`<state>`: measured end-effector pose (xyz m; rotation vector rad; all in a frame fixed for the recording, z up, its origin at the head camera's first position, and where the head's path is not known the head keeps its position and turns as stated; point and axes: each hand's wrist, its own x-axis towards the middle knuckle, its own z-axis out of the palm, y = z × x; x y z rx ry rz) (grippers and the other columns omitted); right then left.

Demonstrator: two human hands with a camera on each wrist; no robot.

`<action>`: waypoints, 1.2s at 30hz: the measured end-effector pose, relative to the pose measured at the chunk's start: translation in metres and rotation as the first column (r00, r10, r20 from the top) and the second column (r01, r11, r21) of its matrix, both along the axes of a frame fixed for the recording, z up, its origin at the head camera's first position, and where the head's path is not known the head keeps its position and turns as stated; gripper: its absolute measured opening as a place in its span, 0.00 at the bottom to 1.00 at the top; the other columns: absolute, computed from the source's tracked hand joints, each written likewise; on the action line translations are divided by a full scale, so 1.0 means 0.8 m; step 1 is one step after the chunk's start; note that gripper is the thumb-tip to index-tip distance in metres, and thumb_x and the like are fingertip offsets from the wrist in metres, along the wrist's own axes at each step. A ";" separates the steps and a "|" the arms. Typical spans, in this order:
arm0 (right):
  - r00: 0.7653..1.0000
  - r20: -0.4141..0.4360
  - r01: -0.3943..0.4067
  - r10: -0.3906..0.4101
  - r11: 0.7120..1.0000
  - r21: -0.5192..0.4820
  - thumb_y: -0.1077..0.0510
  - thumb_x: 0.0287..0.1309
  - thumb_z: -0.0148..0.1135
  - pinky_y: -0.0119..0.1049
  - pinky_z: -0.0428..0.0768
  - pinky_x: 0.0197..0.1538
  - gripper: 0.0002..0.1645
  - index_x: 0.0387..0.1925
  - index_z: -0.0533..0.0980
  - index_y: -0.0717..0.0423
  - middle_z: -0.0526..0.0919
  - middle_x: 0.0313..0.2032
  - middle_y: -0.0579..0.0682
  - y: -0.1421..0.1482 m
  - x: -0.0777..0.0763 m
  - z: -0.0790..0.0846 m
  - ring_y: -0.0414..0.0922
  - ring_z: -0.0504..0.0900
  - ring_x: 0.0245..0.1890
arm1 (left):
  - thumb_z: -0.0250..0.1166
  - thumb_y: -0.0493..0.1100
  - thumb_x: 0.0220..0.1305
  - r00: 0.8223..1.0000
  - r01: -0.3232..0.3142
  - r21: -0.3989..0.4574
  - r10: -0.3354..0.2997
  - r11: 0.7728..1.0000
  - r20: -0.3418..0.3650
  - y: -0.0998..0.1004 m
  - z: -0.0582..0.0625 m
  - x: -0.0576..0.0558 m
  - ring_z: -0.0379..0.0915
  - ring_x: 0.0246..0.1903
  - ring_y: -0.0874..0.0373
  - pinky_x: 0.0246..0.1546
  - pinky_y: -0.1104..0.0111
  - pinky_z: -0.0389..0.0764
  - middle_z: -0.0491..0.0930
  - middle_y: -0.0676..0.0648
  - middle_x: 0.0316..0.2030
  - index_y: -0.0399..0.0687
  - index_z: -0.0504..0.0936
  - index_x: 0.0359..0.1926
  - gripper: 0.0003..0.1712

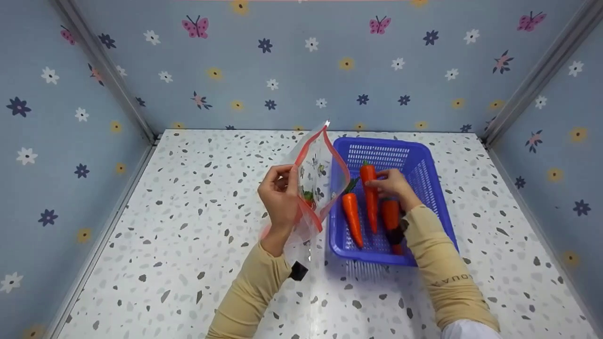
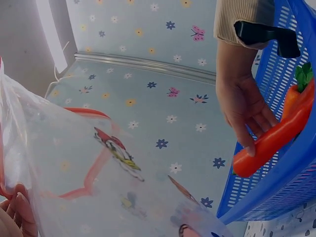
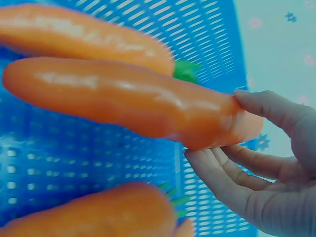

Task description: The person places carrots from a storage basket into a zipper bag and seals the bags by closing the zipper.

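Right hand: we recorded the right hand point(image 1: 395, 185) over the blue basket, its thumb and fingers clamped on a carrot near the thick upper end.
Held carrot: we found this orange-red carrot point(image 1: 371, 207) within the basket's rim, thick end toward the far side, narrow tip toward the person; we could not tell whether the tip touched the bottom.
Left hand: we noted the left hand point(image 1: 281, 195) at the bag's left edge, thumb and fingers pinched on the plastic.
Zip bag: we listed one clear printed bag point(image 1: 320, 181) with pink-red seal strips, its mouth spread, just beside the basket's left side; something green and red showed low in the mouth, its nature uncertain to us.
Basket carrots: we counted a leafy-topped carrot point(image 1: 352, 219) left of the held one, and another carrot point(image 1: 390, 214) to the right, partly hidden by the right wrist.
Basket: we entered a blue perforated plastic basket point(image 1: 332, 235), standing on the desk.
Desk: we described a white speckled desk point(image 1: 188, 212) before flowered walls point(image 1: 292, 61).
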<state>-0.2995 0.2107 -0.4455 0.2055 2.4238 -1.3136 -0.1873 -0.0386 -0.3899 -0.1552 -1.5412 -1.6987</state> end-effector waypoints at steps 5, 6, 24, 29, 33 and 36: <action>0.998 -0.053 -0.025 0.026 0.999 0.027 0.51 0.51 0.62 0.44 0.75 0.45 0.38 0.60 0.60 0.65 0.71 0.50 0.63 -0.003 0.010 0.027 0.53 0.75 0.41 | 0.59 0.30 0.54 1.000 -0.012 -0.010 0.012 1.000 0.006 0.001 0.000 0.000 0.69 0.16 0.60 0.16 0.73 0.71 0.74 0.45 0.20 0.31 0.77 0.28 0.04; 0.996 -0.075 -0.036 0.038 0.999 0.030 0.51 0.51 0.62 0.44 0.75 0.45 0.38 0.60 0.60 0.64 0.71 0.50 0.63 -0.004 0.012 0.032 0.54 0.75 0.42 | 0.58 0.30 0.54 1.000 -0.011 -0.011 0.011 1.000 0.008 0.001 0.000 0.000 0.70 0.16 0.60 0.16 0.73 0.71 0.74 0.45 0.20 0.31 0.77 0.28 0.04; 0.874 -0.416 -0.252 0.250 0.966 0.052 0.45 0.47 0.64 0.41 0.76 0.40 0.36 0.55 0.68 0.60 0.77 0.43 0.57 -0.017 0.084 0.111 0.48 0.76 0.38 | 0.58 0.31 0.56 1.000 0.022 -0.022 -0.021 1.000 0.016 0.005 -0.004 0.001 0.68 0.16 0.50 0.17 0.72 0.71 0.74 0.44 0.21 0.31 0.77 0.28 0.04; 0.826 -0.488 -0.290 0.280 0.955 0.057 0.48 0.47 0.65 0.39 0.76 0.39 0.33 0.53 0.70 0.60 0.78 0.42 0.56 -0.025 0.098 0.128 0.47 0.76 0.37 | 0.58 0.31 0.56 0.999 0.031 -0.014 -0.031 0.999 0.009 0.007 -0.006 0.000 0.68 0.14 0.48 0.16 0.73 0.69 0.74 0.41 0.20 0.31 0.77 0.28 0.05; 0.798 -0.526 -0.309 0.294 0.949 0.061 0.49 0.47 0.65 0.40 0.76 0.39 0.32 0.53 0.70 0.59 0.78 0.42 0.55 -0.032 0.106 0.141 0.47 0.77 0.37 | 0.58 0.31 0.56 0.999 0.044 -0.008 -0.044 0.999 0.002 0.008 -0.006 -0.001 0.67 0.14 0.44 0.15 0.73 0.68 0.73 0.37 0.20 0.30 0.77 0.28 0.06; 0.786 -0.540 -0.315 0.299 0.947 0.066 0.50 0.48 0.64 0.41 0.76 0.40 0.31 0.54 0.70 0.58 0.78 0.43 0.54 -0.039 0.111 0.151 0.47 0.76 0.38 | 0.58 0.31 0.56 0.999 0.042 -0.005 -0.042 0.999 0.009 0.009 -0.006 -0.001 0.67 0.14 0.43 0.15 0.74 0.69 0.74 0.38 0.20 0.29 0.77 0.28 0.06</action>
